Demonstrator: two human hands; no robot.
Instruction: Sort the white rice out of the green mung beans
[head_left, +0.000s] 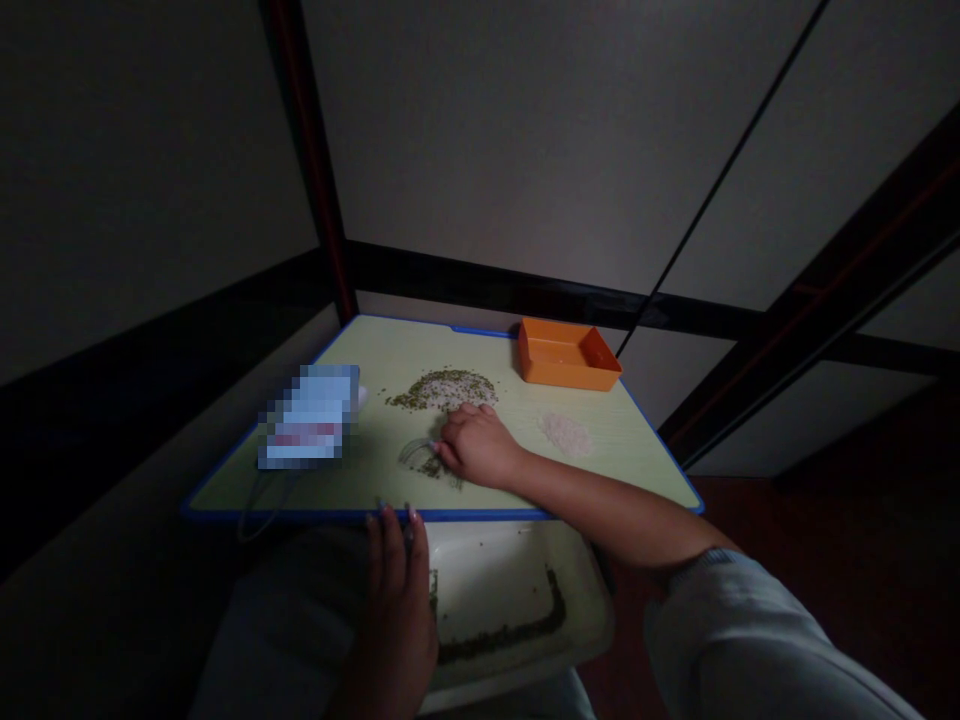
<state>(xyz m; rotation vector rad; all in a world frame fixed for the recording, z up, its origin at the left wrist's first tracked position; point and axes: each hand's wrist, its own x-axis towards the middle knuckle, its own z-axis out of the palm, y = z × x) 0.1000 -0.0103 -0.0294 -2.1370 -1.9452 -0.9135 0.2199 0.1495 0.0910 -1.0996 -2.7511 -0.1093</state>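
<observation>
On the yellow-green tabletop lies a pile of green beans mixed with white grains. My right hand rests just in front of it, fingers curled down and closed; what they hold, if anything, is hidden. A few green beans lie by its thumb, among curved grey lines that I cannot make out. To the right is a separate patch of white grains. My left hand has its fingers stretched out at the table's front edge, beside a white basin with green beans along its bottom.
An orange box stands at the back right of the table. At the left, a pixelated phone-like device leans upright, with a cable hanging over the edge. Pale panelled walls enclose the back and left.
</observation>
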